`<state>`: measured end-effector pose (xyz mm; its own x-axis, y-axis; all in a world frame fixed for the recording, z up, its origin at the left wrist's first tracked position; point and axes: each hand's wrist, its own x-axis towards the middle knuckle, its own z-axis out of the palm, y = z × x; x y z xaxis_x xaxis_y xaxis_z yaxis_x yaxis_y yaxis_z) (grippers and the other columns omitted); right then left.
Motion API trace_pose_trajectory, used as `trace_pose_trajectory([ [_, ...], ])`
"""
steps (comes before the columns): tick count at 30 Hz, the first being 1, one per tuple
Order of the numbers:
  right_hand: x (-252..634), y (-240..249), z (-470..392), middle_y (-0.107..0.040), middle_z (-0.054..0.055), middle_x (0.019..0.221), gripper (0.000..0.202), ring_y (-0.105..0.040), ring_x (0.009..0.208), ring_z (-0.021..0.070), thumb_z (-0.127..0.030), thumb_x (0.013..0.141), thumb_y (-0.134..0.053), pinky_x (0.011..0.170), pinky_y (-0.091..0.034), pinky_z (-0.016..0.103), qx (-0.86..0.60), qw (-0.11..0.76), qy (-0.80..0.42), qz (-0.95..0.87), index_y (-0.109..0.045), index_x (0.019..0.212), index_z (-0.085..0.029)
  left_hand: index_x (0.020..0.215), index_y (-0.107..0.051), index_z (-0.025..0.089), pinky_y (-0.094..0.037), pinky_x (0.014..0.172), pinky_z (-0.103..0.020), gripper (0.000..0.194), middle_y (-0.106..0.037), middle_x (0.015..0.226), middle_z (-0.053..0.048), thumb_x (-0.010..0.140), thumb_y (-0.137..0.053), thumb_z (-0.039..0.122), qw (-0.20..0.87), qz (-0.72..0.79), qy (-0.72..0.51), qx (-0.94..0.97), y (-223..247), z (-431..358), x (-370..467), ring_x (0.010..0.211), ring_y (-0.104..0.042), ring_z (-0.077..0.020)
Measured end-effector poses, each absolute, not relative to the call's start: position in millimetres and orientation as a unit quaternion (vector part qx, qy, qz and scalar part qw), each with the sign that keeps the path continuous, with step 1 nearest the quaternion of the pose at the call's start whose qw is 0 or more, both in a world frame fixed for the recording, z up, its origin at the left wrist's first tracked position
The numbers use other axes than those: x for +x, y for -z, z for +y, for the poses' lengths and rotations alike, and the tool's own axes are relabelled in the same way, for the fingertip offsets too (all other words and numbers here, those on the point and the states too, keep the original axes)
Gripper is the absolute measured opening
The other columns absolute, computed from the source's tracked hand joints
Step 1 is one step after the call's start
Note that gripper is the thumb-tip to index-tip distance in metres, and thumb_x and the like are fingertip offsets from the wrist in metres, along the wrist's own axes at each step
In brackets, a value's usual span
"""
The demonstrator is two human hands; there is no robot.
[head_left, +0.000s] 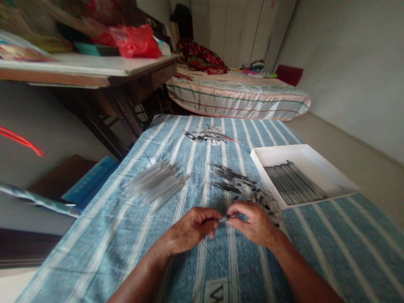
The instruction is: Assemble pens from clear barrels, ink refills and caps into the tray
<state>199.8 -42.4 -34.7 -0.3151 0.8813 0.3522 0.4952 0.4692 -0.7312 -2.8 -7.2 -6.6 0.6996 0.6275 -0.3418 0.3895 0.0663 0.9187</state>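
Over the striped cloth, my left hand (198, 226) pinches one end of a small grey-and-black pen part (224, 219). The fingertips of my right hand (252, 223) close on its other end, so the two hands almost meet. Most of the part is hidden by fingers. Just beyond my right hand lies a heap of small clear and black pen pieces (267, 202). Past that are thin black-tipped pen refills (232, 176) in loose bunches. To the left, a blurred pile of translucent pen barrels (159, 183) rests on the cloth.
A shallow white box (334, 179) at right holds a row of dark pens (293, 183). More thin refills (210, 134) lie at the table's far end. A wooden desk (142, 69) with a red plastic bag (135, 41) stands left; a bed (240, 97) is behind.
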Motion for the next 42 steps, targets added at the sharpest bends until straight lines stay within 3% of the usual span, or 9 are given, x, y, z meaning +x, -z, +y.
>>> trace_pose_trajectory([
  [3, 198.4, 34.4, -41.3, -0.053, -0.001, 0.056, 0.030, -0.050, 0.056, 0.0104, -0.029, 0.088, -0.052, 0.057, -0.037, 0.021, -0.449, 0.361, -0.226, -0.786, -0.055, 0.060, -0.017, 0.097, -0.065, 0.012, -0.028, 0.047, -0.021, 0.030, -0.051, 0.062, 0.003, 0.082, -0.047, 0.031, 0.626, 0.369, -0.080, 0.682, 6.2, -5.9, -3.9, 0.051, -0.038, -0.0080],
  [7, 197.8, 34.2, -39.9, -0.059, 0.001, 0.063, 0.024, -0.054, 0.062, 0.0116, -0.033, 0.086, -0.055, 0.061, -0.038, 0.022, -0.448, 0.379, -0.216, -0.780, -0.059, 0.068, -0.017, 0.093, -0.065, 0.013, -0.029, 0.049, -0.021, 0.027, -0.050, 0.062, 0.003, 0.082, -0.047, 0.031, 0.616, 0.373, -0.081, 0.689, 3.1, -5.2, -3.6, 0.053, -0.039, -0.0083],
  [11, 198.1, 32.2, -39.4, -0.054, 0.000, 0.055, 0.035, -0.051, 0.057, 0.0113, -0.034, 0.090, -0.049, 0.059, -0.037, 0.023, -0.440, 0.378, -0.195, -0.791, -0.055, 0.060, -0.018, 0.091, -0.065, 0.013, -0.028, 0.049, -0.021, 0.026, -0.051, 0.061, 0.003, 0.081, -0.046, 0.029, 0.613, 0.370, -0.070, 0.695, 1.0, -5.0, -2.8, 0.051, -0.038, -0.0079],
  [15, 198.4, 32.7, -39.2, -0.059, 0.001, 0.061, 0.028, -0.054, 0.062, 0.0122, -0.035, 0.087, -0.055, 0.061, -0.038, 0.023, -0.435, 0.384, -0.197, -0.790, -0.058, 0.065, -0.017, 0.091, -0.064, 0.013, -0.027, 0.048, -0.021, 0.027, -0.051, 0.061, 0.003, 0.081, -0.047, 0.031, 0.612, 0.372, -0.065, 0.695, 0.0, -4.9, -2.5, 0.051, -0.037, -0.0079],
  [18, 198.0, 33.8, -39.1, -0.054, 0.000, 0.055, 0.035, -0.050, 0.057, 0.0117, -0.033, 0.089, -0.051, 0.060, -0.037, 0.024, -0.434, 0.374, -0.190, -0.797, -0.055, 0.058, -0.018, 0.090, -0.064, 0.013, -0.026, 0.047, -0.021, 0.028, -0.050, 0.061, 0.003, 0.081, -0.047, 0.033, 0.615, 0.371, -0.063, 0.693, -1.2, -4.9, -2.2, 0.050, -0.036, -0.0073],
  [26, 197.2, 29.9, -40.1, -0.054, 0.000, 0.056, 0.037, -0.050, 0.058, 0.0115, -0.036, 0.091, -0.047, 0.062, -0.037, 0.024, -0.446, 0.368, -0.208, -0.789, -0.055, 0.059, -0.019, 0.092, -0.063, 0.014, -0.028, 0.049, -0.021, 0.028, -0.051, 0.061, 0.003, 0.081, -0.049, 0.035, 0.624, 0.372, -0.072, 0.684, -1.1, -5.3, -1.6, 0.052, -0.037, -0.0084],
  [29, 196.9, 30.5, -40.3, -0.057, 0.000, 0.061, 0.030, -0.053, 0.063, 0.0122, -0.036, 0.088, -0.051, 0.064, -0.038, 0.024, -0.444, 0.369, -0.223, -0.786, -0.057, 0.065, -0.019, 0.087, -0.064, 0.014, -0.029, 0.050, -0.021, 0.026, -0.050, 0.062, 0.003, 0.081, -0.049, 0.033, 0.620, 0.368, -0.077, 0.688, -0.9, -5.3, -1.4, 0.053, -0.038, -0.0089],
  [36, 195.8, 33.6, -39.1, -0.033, -0.005, 0.050, 0.041, -0.037, 0.052, 0.0094, -0.028, 0.089, -0.045, 0.055, -0.028, 0.024, -0.466, 0.345, -0.210, -0.787, -0.035, 0.050, -0.019, 0.089, -0.066, 0.014, -0.034, 0.056, -0.022, 0.024, -0.053, 0.065, 0.002, 0.083, -0.050, 0.031, 0.592, 0.353, -0.115, 0.715, 7.1, -6.1, -0.8, 0.059, -0.043, -0.0109],
  [42, 196.2, 31.6, -38.7, -0.034, -0.005, 0.049, 0.041, -0.038, 0.053, 0.0094, -0.028, 0.088, -0.045, 0.052, -0.029, 0.023, -0.478, 0.360, -0.207, -0.774, -0.036, 0.049, -0.019, 0.086, -0.068, 0.016, -0.039, 0.061, -0.023, 0.025, -0.061, 0.075, 0.000, 0.082, -0.051, 0.034, 0.541, 0.362, -0.128, 0.748, 5.6, -6.5, -0.6, 0.069, -0.050, -0.0144],
])
